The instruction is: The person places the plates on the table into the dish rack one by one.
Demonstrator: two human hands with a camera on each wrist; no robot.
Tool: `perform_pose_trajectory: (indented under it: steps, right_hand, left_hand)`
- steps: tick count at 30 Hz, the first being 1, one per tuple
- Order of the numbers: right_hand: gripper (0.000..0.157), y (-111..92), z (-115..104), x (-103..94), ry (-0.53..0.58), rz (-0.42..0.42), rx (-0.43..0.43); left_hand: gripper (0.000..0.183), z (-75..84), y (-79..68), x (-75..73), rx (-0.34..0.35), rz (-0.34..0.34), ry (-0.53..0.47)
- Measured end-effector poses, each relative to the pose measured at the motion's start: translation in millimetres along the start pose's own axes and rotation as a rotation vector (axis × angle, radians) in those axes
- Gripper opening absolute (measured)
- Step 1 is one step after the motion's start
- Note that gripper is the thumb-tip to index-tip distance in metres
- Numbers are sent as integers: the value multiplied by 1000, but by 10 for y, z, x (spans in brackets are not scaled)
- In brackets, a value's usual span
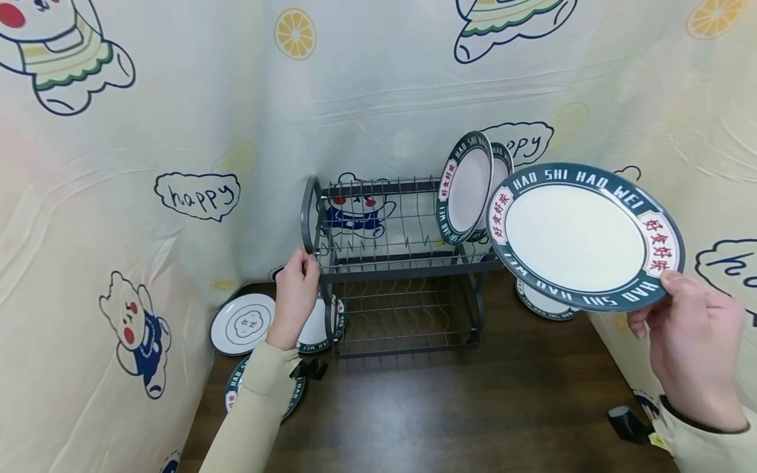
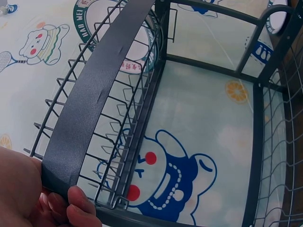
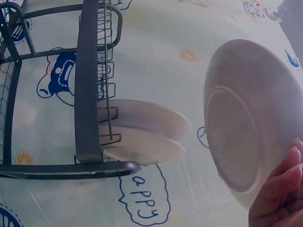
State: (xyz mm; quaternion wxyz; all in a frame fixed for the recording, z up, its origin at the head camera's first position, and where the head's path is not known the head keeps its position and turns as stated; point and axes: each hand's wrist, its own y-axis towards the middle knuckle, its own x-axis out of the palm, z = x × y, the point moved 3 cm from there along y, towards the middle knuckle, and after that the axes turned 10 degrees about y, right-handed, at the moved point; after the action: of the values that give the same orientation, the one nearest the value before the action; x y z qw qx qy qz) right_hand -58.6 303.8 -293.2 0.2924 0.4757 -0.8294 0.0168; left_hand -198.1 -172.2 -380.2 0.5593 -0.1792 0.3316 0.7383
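Steadily, left hand (image 1: 296, 289) grips rack (image 1: 414, 271), frame centre; right hand (image 1: 692, 341) pinches plate (image 1: 570, 240), frame right; probably best turned upright before lowering.

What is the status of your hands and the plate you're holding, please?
Left hand gripping dish rack at left end. Right hand holding plate by its rim, clear of rack. Possible obstruction: two plates standing at rack's upper right.

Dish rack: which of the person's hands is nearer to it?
The left. The left hand grips the dish rack at its left end; the right hand is apart from it, off to the right, holding a plate.
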Motion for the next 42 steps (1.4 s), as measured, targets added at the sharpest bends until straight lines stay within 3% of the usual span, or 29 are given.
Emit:
perform_pose_trajectory:
  steps: [16,29,39,42]
  right_hand:
    - [40,153,-58,434,-80,-137,-27]
    - [35,386,-74,744,-118,-206,-11]
    - [34,479,-13,994,-254,-239,-52]
    - [35,494,-1,1061,-352,-234,-92]
  left_hand:
    - [28,19,-10,-14,-5,-12,-13]
    - [28,-3,-23,-13,-6,-13,-3]
    - [28,-8,-22,0,-11,-15,3]
    - [28,-12,-19,0,-14,-13,2]
